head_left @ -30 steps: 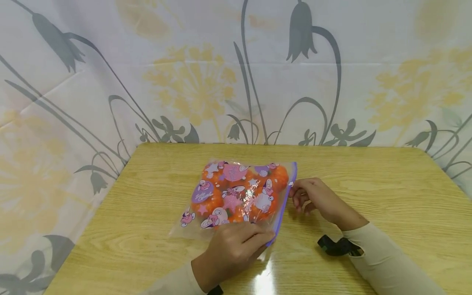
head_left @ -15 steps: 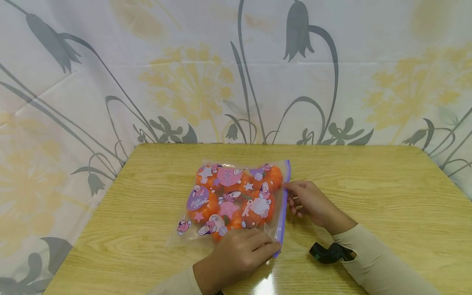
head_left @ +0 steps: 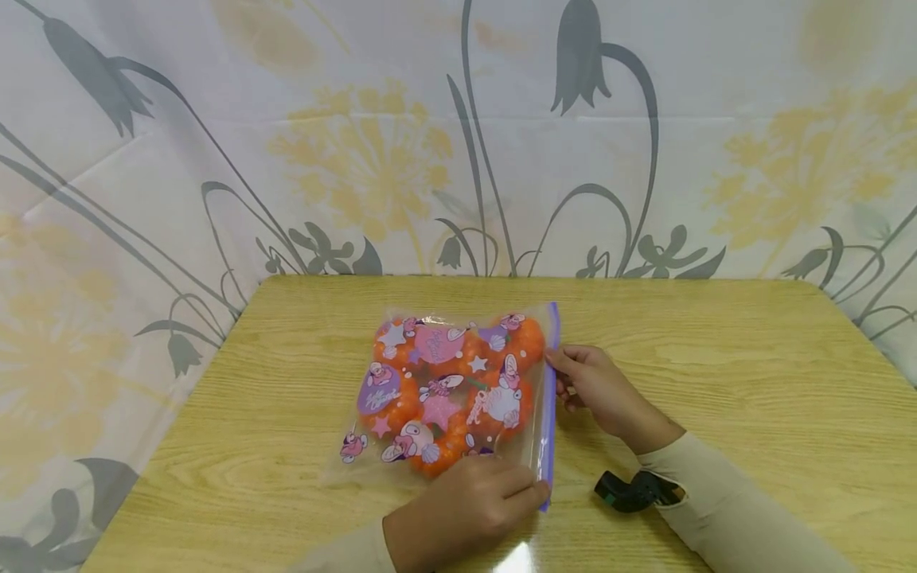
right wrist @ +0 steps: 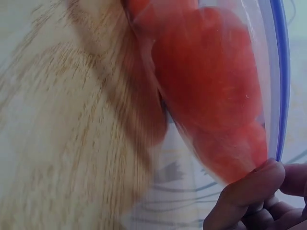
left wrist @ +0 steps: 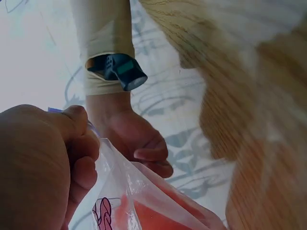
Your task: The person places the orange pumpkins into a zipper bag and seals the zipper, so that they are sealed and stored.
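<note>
A clear zip bag (head_left: 437,410) printed with pink and purple cartoon pictures lies in the middle of the table in the head view. Several orange, ribbed, pumpkin-like things (right wrist: 211,72) show through its plastic; a bit of green is visible on one. A purple zip strip (head_left: 550,430) runs down the bag's right side. My left hand (head_left: 473,505) grips the near corner, at the lower end of this strip. Farther up, my right hand (head_left: 598,390) pinches the strip between thumb and fingers. Part of the bag's near edge is hidden behind the left hand.
The bag rests on a wood-grain table (head_left: 716,358). Behind it hangs a flower-patterned cloth (head_left: 430,143). A black wrist camera (head_left: 634,491) sticks out from the right sleeve (head_left: 731,501).
The bag has shifted slightly left and nearer, and its zip strip has turned more straight toward me. My right hand has moved left with the strip; the left hand keeps its corner.
</note>
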Available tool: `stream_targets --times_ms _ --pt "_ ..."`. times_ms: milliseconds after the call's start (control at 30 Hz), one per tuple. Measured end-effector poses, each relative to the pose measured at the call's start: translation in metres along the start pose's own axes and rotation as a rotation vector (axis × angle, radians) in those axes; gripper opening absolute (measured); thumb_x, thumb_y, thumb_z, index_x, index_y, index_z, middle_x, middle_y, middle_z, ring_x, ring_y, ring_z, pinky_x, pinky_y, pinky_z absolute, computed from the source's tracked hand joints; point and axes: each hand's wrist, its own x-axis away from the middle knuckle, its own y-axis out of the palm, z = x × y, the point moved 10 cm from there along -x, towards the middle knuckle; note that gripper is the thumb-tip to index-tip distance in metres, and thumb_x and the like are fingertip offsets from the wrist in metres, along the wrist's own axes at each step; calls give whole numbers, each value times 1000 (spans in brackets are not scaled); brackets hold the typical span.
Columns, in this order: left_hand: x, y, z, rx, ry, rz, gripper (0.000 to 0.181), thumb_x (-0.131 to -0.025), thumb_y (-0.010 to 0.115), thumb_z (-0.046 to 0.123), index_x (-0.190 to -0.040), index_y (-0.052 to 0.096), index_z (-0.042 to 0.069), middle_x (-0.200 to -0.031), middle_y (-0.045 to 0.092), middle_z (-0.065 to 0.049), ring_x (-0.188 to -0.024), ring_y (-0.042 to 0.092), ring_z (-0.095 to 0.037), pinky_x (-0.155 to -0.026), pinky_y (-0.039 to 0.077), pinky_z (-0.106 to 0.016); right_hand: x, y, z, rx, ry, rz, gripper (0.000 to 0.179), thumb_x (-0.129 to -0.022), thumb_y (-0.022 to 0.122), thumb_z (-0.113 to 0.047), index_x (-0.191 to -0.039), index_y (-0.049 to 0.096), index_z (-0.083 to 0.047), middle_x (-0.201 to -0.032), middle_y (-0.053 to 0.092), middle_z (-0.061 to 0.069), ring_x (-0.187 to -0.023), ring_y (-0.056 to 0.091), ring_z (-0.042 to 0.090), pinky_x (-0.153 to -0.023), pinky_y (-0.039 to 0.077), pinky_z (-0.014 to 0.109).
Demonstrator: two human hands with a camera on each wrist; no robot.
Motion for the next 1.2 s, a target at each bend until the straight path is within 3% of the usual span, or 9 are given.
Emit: stream_targets --times_ms 167,367,1200 --pt "-1 5 -1 42 -41 -63 15 -91 73 18 -105 74 16 -93 71 9 -84 66 -1 -77 54 -15 -3 1 1 7 3 20 35 -107 45 -28 -78 52 -11 -65 45 -3 -56 44 8 -51 44 24" --pt "-2 5 -2 85 -54 -82 17 -90 74 16 -107 75 14 -96 72 8 -86 68 -3 -80 54 -15 -8 -4 -2 -11 -7 75 35 -108 43 -25 -78 52 -9 -64 43 -3 -56 44 9 -49 45 24" --pt "0 3 4 30 -7 -112 18 -92 73 18 -109 75 14 -100 72 8 -87 67 -3 -80 55 -16 -15 3 0 -63 4 111 32 -109 40 -23 -87 53 -4 -66 41 -3 -55 46 6 -49 46 20"
